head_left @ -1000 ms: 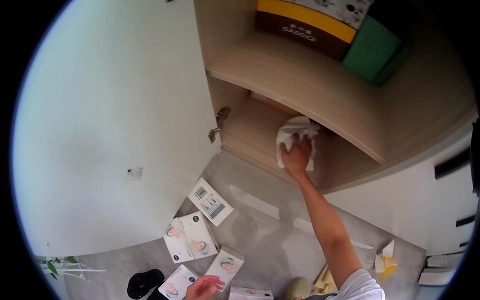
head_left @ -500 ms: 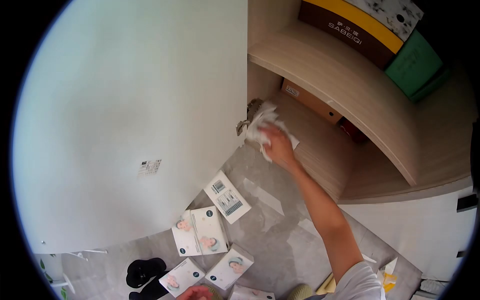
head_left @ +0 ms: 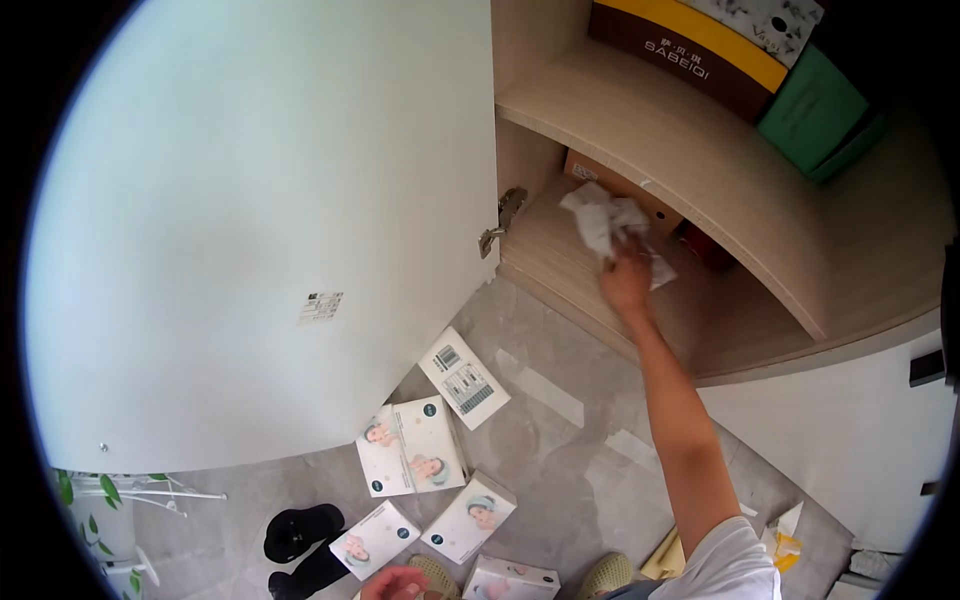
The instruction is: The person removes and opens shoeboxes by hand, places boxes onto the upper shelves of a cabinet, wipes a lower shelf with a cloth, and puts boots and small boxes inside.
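My right hand (head_left: 628,277) is closed on a crumpled white cloth (head_left: 597,215), perhaps a wipe, over the floor of the cabinet's lower compartment (head_left: 555,240). Behind the cloth stands a brown cardboard box (head_left: 648,203), and something red (head_left: 705,245) sits to its right, partly in shadow. My left hand (head_left: 395,583) is low at the bottom edge of the view, above the white boxes and near my shoe. Its fingers look curled, and whether they hold anything is hidden.
A white cabinet door (head_left: 270,220) stands open at left on a metal hinge (head_left: 503,222). The shelf (head_left: 680,130) above carries a brown-and-yellow box (head_left: 690,58) and a green box (head_left: 812,115). Several white boxes (head_left: 465,380), black shoes (head_left: 303,535) and a plant (head_left: 95,525) are below.
My right hand has moved the cloth from beside the door hinge rightward, deeper into the lower compartment. The view has shifted slightly. My left hand stays low.
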The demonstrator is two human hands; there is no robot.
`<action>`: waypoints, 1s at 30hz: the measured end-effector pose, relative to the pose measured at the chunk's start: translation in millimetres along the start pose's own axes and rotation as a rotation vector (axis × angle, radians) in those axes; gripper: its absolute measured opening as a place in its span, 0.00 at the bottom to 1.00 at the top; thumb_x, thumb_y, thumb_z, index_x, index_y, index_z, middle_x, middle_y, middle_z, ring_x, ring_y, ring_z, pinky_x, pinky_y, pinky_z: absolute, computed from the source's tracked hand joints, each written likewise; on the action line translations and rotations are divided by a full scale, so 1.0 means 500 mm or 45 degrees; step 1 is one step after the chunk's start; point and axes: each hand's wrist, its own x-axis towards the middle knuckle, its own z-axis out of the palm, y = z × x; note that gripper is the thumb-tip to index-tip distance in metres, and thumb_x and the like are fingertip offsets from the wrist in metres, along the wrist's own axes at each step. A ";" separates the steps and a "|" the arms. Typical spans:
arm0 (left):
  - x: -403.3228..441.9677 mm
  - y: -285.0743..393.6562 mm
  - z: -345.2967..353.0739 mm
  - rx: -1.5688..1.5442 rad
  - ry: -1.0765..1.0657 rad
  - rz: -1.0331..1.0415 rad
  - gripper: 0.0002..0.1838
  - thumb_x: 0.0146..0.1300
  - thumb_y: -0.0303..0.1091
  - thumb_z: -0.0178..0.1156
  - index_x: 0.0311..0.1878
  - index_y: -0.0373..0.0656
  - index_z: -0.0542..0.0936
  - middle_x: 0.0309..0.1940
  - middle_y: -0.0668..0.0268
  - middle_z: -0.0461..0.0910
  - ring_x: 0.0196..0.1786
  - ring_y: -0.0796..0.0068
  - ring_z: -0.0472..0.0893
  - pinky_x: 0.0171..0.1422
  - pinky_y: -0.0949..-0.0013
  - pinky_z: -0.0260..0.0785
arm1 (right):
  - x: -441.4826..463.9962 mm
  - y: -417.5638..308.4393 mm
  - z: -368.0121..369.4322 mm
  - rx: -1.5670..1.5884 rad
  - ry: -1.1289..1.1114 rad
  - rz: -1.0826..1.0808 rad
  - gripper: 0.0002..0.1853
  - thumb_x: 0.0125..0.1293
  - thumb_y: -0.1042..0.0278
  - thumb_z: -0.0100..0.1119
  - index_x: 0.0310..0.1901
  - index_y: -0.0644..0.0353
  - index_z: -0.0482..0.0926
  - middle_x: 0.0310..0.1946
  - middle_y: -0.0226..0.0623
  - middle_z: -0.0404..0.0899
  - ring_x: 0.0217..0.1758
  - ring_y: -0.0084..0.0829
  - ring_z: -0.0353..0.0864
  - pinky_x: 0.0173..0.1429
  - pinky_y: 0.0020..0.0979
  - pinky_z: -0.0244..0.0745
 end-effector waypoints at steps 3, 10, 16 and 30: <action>-0.003 -0.006 0.011 -0.026 -0.028 0.023 0.14 0.70 0.29 0.61 0.57 0.37 0.78 0.46 0.68 0.82 0.49 0.78 0.79 0.55 0.72 0.72 | -0.017 -0.044 -0.062 0.805 -0.803 -0.237 0.24 0.58 0.85 0.52 0.56 0.58 0.80 0.57 0.45 0.79 0.63 0.42 0.75 0.65 0.36 0.68; -0.013 -0.003 -0.004 -0.050 -0.076 0.020 0.16 0.72 0.29 0.58 0.60 0.37 0.75 0.51 0.64 0.80 0.53 0.73 0.79 0.59 0.68 0.71 | 0.042 -0.089 -0.112 1.238 -0.452 0.338 0.23 0.59 0.86 0.48 0.57 0.61 0.78 0.59 0.52 0.76 0.63 0.50 0.75 0.64 0.38 0.70; -0.025 -0.015 -0.015 0.063 -0.005 -0.041 0.17 0.72 0.33 0.60 0.60 0.38 0.76 0.50 0.65 0.81 0.52 0.73 0.80 0.59 0.67 0.72 | 0.161 -0.107 0.075 0.321 -0.389 0.237 0.29 0.69 0.62 0.54 0.72 0.47 0.64 0.77 0.47 0.49 0.79 0.53 0.47 0.77 0.56 0.46; -0.018 -0.050 -0.004 -0.064 -0.048 0.065 0.15 0.73 0.30 0.57 0.60 0.38 0.76 0.51 0.65 0.80 0.54 0.73 0.80 0.59 0.67 0.72 | -0.124 -0.092 -0.060 0.872 -0.782 -0.701 0.27 0.49 0.84 0.52 0.51 0.50 0.83 0.55 0.38 0.80 0.62 0.43 0.76 0.64 0.47 0.66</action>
